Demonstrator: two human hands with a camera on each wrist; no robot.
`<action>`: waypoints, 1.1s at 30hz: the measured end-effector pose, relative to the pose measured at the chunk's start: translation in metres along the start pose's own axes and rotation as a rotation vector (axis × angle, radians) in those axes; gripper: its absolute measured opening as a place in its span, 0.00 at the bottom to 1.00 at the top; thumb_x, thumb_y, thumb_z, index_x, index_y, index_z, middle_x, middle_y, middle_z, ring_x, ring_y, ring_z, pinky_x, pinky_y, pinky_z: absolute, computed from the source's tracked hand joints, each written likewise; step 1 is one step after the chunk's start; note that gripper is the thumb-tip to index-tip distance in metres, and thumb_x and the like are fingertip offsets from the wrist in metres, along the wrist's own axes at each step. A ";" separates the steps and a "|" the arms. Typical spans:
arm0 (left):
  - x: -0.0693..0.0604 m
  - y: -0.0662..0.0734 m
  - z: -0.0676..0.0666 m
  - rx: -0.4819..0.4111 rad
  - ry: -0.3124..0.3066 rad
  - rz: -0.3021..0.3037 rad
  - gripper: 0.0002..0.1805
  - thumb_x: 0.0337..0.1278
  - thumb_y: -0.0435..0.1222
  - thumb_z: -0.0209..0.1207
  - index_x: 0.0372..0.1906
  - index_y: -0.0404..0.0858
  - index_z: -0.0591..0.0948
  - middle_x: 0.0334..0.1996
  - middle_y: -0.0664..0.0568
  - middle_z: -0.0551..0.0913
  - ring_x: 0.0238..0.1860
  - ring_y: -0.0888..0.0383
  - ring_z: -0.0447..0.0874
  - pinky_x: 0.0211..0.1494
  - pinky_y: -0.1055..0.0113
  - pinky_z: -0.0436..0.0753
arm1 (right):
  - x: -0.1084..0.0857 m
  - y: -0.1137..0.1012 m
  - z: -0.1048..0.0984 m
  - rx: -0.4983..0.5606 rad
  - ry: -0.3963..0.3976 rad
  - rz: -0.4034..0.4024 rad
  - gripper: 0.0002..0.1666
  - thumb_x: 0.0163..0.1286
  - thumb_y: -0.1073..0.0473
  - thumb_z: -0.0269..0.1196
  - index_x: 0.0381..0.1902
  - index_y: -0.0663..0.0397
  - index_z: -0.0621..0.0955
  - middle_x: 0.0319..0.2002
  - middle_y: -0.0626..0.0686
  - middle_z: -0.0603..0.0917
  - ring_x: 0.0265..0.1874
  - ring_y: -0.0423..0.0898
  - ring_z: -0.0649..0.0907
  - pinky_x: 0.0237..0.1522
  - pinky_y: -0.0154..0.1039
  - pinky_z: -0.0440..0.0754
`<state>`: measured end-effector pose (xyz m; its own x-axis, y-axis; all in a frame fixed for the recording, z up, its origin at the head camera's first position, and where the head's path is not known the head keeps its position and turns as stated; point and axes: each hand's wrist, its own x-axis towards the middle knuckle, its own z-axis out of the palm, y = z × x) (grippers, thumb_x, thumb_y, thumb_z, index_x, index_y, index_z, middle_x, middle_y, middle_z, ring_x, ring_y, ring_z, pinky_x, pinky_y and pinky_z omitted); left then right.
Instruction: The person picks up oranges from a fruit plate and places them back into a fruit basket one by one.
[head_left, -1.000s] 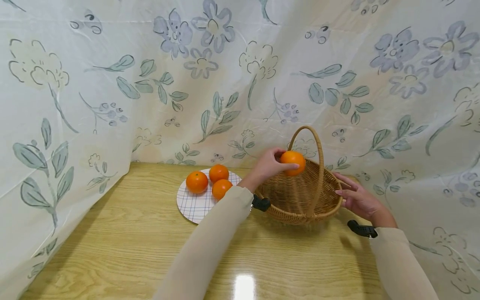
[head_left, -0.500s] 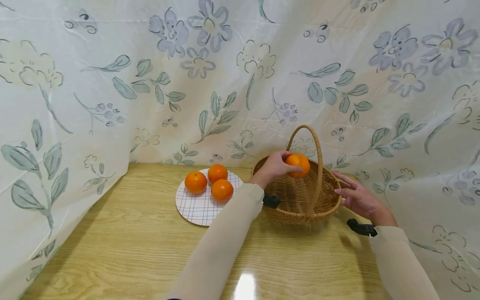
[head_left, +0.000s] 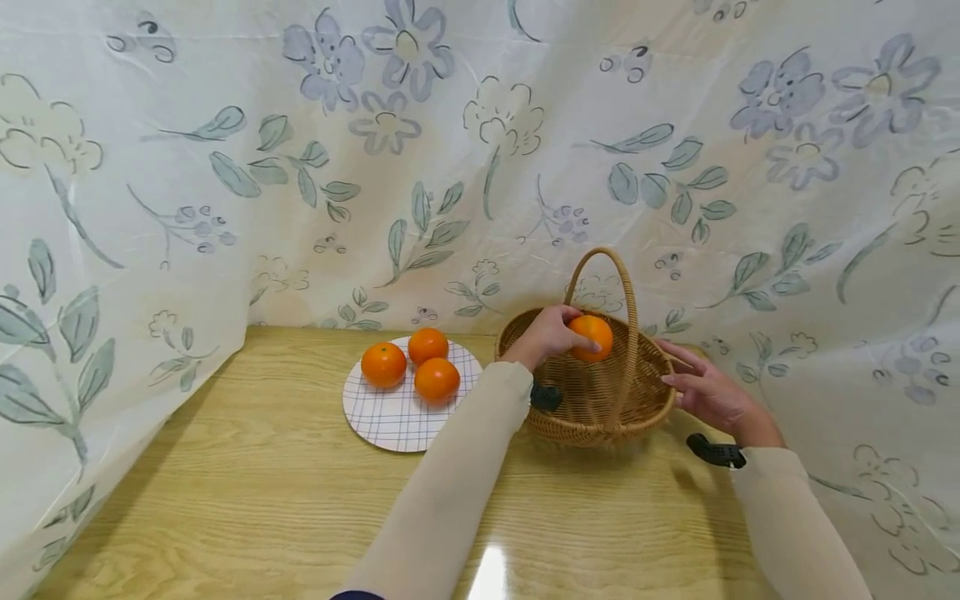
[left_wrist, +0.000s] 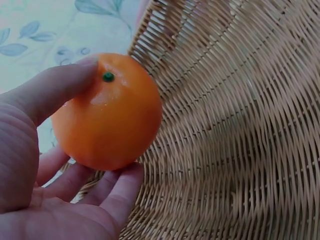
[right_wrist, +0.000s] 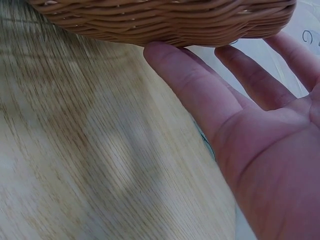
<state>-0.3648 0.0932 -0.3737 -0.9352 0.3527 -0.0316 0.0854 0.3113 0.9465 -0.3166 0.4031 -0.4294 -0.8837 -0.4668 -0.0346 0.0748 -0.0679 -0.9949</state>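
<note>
An orange (head_left: 592,338) is pinched between the thumb and fingers of my left hand (head_left: 551,336), over the inside of the wicker basket (head_left: 573,435). In the left wrist view the orange (left_wrist: 112,117) shows a green stem mark, with the woven wall (left_wrist: 225,130) close behind it. My right hand (head_left: 708,390) touches the basket's right rim from outside. Seen by the right wrist camera, the thumb and fingers of that hand (right_wrist: 250,115) lie nearly straight against the rim (right_wrist: 165,25).
Left of the basket, a round checked plate (head_left: 382,421) holds three oranges, one of them (head_left: 437,381) near my left sleeve. The basket's tall arched handle (head_left: 630,321) stands upright. Patterned cloth hangs behind and at both sides of the wooden table (head_left: 247,467).
My left hand has carried the orange a little to the right and lower into the basket. My right hand keeps its place at the rim, while the whole head view has shifted slightly.
</note>
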 end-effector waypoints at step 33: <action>-0.001 -0.007 0.011 -0.006 -0.041 -0.149 0.33 0.57 0.30 0.72 0.68 0.33 0.75 0.69 0.41 0.74 0.63 0.42 0.80 0.65 0.48 0.81 | 0.000 0.006 -0.003 0.045 -0.001 -0.015 0.43 0.79 0.73 0.47 0.84 0.51 0.45 0.73 0.46 0.67 0.64 0.41 0.80 0.56 0.43 0.86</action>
<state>-0.3608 0.1003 -0.3840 -0.9225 0.3389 -0.1846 -0.0553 0.3572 0.9324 -0.3176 0.4052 -0.4359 -0.8843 -0.4665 -0.0199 0.0826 -0.1143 -0.9900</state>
